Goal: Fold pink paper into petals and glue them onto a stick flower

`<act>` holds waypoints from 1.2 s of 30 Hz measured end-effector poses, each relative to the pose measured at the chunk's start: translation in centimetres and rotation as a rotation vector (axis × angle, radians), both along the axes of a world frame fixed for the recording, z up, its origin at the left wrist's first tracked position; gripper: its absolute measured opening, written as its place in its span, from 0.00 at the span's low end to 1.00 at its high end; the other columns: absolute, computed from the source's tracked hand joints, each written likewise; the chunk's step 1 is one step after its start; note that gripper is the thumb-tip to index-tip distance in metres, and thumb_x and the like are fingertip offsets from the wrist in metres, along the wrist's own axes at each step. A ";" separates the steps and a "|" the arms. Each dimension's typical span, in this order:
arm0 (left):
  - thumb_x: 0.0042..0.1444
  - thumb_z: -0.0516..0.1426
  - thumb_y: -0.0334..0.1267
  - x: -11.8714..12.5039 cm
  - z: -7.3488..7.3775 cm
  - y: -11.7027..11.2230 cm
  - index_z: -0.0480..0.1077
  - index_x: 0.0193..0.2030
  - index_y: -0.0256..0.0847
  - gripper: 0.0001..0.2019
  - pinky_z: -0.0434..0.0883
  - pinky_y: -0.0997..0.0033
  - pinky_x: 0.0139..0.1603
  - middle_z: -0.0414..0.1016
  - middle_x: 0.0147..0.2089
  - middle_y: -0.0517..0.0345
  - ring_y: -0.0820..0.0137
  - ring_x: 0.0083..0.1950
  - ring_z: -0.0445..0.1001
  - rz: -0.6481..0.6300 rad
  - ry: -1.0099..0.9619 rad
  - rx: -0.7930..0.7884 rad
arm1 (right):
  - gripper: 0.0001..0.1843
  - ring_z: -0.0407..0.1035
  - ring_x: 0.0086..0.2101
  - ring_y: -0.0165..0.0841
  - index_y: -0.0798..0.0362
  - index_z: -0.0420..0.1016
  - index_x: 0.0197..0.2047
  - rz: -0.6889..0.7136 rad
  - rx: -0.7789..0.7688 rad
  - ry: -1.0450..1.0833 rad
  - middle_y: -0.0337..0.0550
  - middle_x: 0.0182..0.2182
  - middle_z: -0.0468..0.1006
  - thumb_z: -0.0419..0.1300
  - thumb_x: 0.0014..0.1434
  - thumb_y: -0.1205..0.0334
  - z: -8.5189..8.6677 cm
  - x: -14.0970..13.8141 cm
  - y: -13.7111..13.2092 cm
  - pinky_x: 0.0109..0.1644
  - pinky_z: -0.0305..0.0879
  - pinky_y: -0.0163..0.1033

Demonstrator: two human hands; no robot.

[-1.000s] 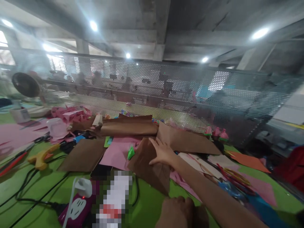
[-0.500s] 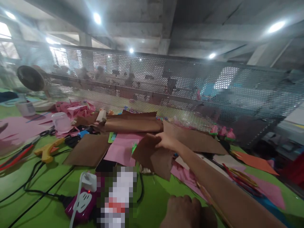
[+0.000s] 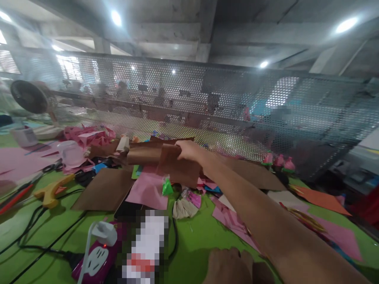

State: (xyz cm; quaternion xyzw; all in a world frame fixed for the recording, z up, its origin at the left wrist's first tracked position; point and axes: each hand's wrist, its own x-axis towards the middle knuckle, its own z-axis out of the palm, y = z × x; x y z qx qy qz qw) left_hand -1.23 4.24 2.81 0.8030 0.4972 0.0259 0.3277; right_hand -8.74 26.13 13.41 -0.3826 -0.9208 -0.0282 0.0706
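My right hand (image 3: 189,152) reaches far across the table, its fingers closed on the upper edge of a brown paper piece (image 3: 177,169). That piece hangs upright in front of a folded brown paper stack (image 3: 143,154). Low in the view, my left hand (image 3: 227,266) rests near the green tabletop with knuckles up and fingers curled; whatever they may hold is hidden. Below the brown piece lie a pink sheet (image 3: 149,189), a small bright green packet (image 3: 167,186) and a crumpled beige scrap (image 3: 185,209). Another brown sheet (image 3: 103,189) lies flat to the left.
A yellow glue gun (image 3: 53,191), black cables and a purple power strip (image 3: 96,256) occupy the left side. A perforated metal screen (image 3: 177,98) stands behind the table. Right of my arm are an orange sheet (image 3: 322,199) and pink paper. A fan (image 3: 29,96) stands far left.
My right hand has moved left and farther away, carrying a brown piece towards the folded stack. The beige scrap and green packet are now more exposed. My left hand stays low.
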 end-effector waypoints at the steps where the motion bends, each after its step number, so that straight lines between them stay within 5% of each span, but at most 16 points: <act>1: 0.51 0.59 0.32 -0.1 0.2 -0.1 0.64 0.60 0.31 0.27 0.72 0.47 0.51 0.74 0.55 0.34 0.45 0.53 0.75 -0.001 0.002 -0.010 | 0.18 0.71 0.49 0.41 0.53 0.69 0.56 0.006 0.041 0.025 0.48 0.54 0.72 0.59 0.66 0.57 -0.3 -0.4 -0.1 0.51 0.70 0.53; 6: 0.49 0.60 0.33 -0.3 0.3 -0.6 0.68 0.56 0.34 0.26 0.74 0.51 0.48 0.77 0.52 0.39 0.48 0.51 0.77 0.046 -0.051 0.013 | 0.41 0.55 0.62 0.51 0.52 0.57 0.67 0.028 0.180 0.165 0.54 0.64 0.62 0.69 0.54 0.66 -0.2 0.0 -1.6 0.64 0.52 0.59; 8: 0.51 0.58 0.36 -0.6 0.2 -0.5 0.71 0.51 0.38 0.19 0.74 0.53 0.47 0.79 0.49 0.44 0.49 0.50 0.77 0.099 -0.092 0.053 | 0.37 0.54 0.62 0.50 0.52 0.57 0.67 0.043 0.176 0.194 0.54 0.64 0.62 0.65 0.57 0.69 0.1 1.0 -2.6 0.64 0.50 0.57; 11: 0.51 0.59 0.40 -1.8 0.2 -0.2 0.72 0.48 0.42 0.17 0.74 0.56 0.46 0.80 0.47 0.48 0.51 0.49 0.78 0.206 -0.103 0.081 | 0.20 0.67 0.54 0.43 0.52 0.72 0.57 0.123 0.056 0.142 0.50 0.54 0.75 0.57 0.62 0.68 -0.5 3.3 -4.9 0.56 0.59 0.47; 15: 0.54 0.56 0.38 -3.8 0.3 0.0 0.73 0.45 0.48 0.12 0.72 0.66 0.43 0.81 0.44 0.58 0.62 0.44 0.80 0.262 -0.150 0.225 | 0.12 0.74 0.34 0.31 0.46 0.83 0.41 0.307 -0.217 -0.056 0.35 0.35 0.83 0.64 0.54 0.67 -4.2 6.8 -8.5 0.36 0.63 0.32; 18: 0.53 0.57 0.37 -4.3 0.0 -0.2 0.73 0.48 0.43 0.14 0.72 0.65 0.42 0.82 0.44 0.50 0.58 0.44 0.80 0.255 -0.044 0.235 | 0.22 0.73 0.35 0.33 0.45 0.82 0.45 0.363 -0.287 -0.118 0.38 0.40 0.81 0.70 0.44 0.68 -7.6 8.7 -10.4 0.33 0.60 0.32; 22: 0.52 0.57 0.33 -4.0 -0.5 -0.3 0.73 0.49 0.37 0.16 0.74 0.60 0.40 0.82 0.41 0.42 0.52 0.43 0.81 0.223 0.042 0.232 | 0.12 0.73 0.38 0.35 0.54 0.81 0.37 0.310 -0.271 -0.047 0.45 0.40 0.80 0.63 0.49 0.74 -10.0 9.6 -10.7 0.37 0.60 0.34; 25: 0.55 0.56 0.36 -4.1 -0.6 -0.2 0.73 0.50 0.38 0.16 0.74 0.58 0.40 0.82 0.42 0.43 0.50 0.43 0.81 0.246 0.083 0.241 | 0.11 0.73 0.40 0.35 0.56 0.80 0.39 0.229 -0.243 0.061 0.45 0.37 0.81 0.60 0.53 0.74 -8.9 9.7 -9.5 0.41 0.63 0.35; 32: 0.63 0.50 0.34 -6.3 -0.7 1.3 0.61 0.64 0.32 0.23 0.73 0.54 0.42 0.80 0.45 0.38 0.50 0.46 0.80 0.525 0.187 0.281 | 0.27 0.73 0.48 0.36 0.48 0.68 0.62 0.038 -0.195 0.192 0.45 0.53 0.78 0.58 0.59 0.67 -2.8 13.7 -6.5 0.48 0.66 0.37; 36: 0.63 0.51 0.33 -7.2 -0.9 1.8 0.53 0.69 0.34 0.27 0.72 0.58 0.43 0.78 0.50 0.40 0.53 0.47 0.79 0.638 0.235 0.330 | 0.20 0.75 0.45 0.42 0.50 0.78 0.52 -0.061 -0.234 0.064 0.47 0.46 0.82 0.62 0.55 0.61 -3.4 18.6 -6.2 0.48 0.67 0.41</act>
